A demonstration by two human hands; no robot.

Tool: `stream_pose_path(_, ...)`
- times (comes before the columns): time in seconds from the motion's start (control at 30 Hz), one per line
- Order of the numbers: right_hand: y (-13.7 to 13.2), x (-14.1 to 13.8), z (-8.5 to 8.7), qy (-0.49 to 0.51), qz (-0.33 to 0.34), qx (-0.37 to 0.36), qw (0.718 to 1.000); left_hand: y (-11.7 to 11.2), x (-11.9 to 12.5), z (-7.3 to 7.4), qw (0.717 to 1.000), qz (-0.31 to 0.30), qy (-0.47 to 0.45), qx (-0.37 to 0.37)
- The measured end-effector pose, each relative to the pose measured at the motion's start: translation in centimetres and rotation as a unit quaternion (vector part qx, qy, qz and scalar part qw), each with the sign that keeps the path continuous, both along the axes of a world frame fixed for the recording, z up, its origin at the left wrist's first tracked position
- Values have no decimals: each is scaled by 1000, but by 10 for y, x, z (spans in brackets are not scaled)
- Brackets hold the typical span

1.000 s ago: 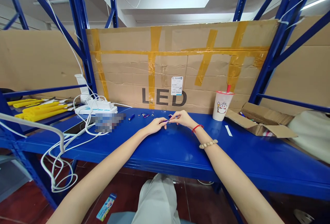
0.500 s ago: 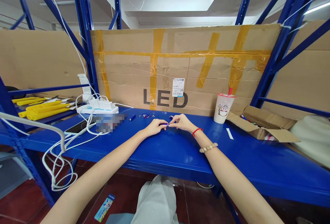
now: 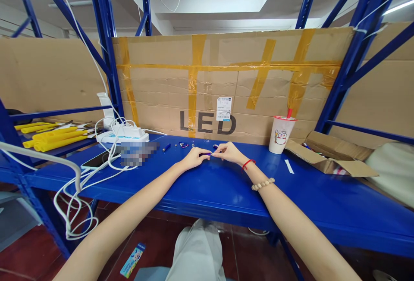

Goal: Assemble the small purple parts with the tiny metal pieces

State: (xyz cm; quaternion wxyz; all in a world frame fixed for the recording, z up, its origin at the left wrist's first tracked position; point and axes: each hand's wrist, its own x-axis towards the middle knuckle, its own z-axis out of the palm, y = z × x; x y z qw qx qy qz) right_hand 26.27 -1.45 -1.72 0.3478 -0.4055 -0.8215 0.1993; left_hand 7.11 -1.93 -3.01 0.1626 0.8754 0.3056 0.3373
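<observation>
Over the middle of the blue shelf top, my left hand (image 3: 193, 158) is closed round a slim, dark blue tube (image 3: 206, 154). My right hand (image 3: 226, 152) pinches at the tube's right end; any small part between those fingertips is too tiny to make out. The two hands nearly touch. Just behind my right fingers lies another small blue piece (image 3: 215, 146). A short blue cylinder (image 3: 166, 147) rests to the left of my hands, and small metallic and blue parts (image 3: 184, 145) lie beside it.
A white power strip (image 3: 124, 134) with tangled cables and a phone (image 3: 97, 160) occupy the left. Yellow-handled tools (image 3: 61, 136) lie beyond the post. At right stand a paper cup (image 3: 280, 136) with a red straw and an open cardboard box (image 3: 334, 154). A paper strip (image 3: 289, 167) lies nearby.
The tube turns slightly between my hands, and my right fingers shift a little at its end. The parts on the shelf stay where they were.
</observation>
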Motion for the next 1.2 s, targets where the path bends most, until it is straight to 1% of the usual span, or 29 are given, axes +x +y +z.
stream_pose_path(0.2,1,-3,-1,2,-29,1,1000,1,2,1,999,14,-29,-6)
stream_pose_path(0.3,3,-1,2,-8,-59,13,998,1,4,4,999,27,-42,-13)
stream_pose_path(0.37,3,2,6,-24,-83,28,996,2,5,5,998,37,-41,-3)
stream_pose_path(0.5,-1,8,13,-90,-106,68,988,9,2,0,997,65,28,38)
stream_pose_path(0.67,-7,6,14,-171,-97,74,978,19,-3,-10,986,103,124,31)
stream_pose_path(0.8,-8,4,12,-186,-97,66,975,22,-3,-11,980,96,171,24)
stream_pose_path(0.97,-8,5,12,-177,-97,61,977,18,-3,-10,980,93,174,31)
stream_pose_path(1.07,-9,7,13,-166,-114,77,976,8,-5,-1,981,113,133,84)
stream_pose_path(1.13,-11,6,15,-164,-124,92,974,-1,-6,12,975,146,70,155)
stream_pose_path(1.2,-14,5,18,-160,-137,107,972,-12,-6,29,955,165,-9,247)
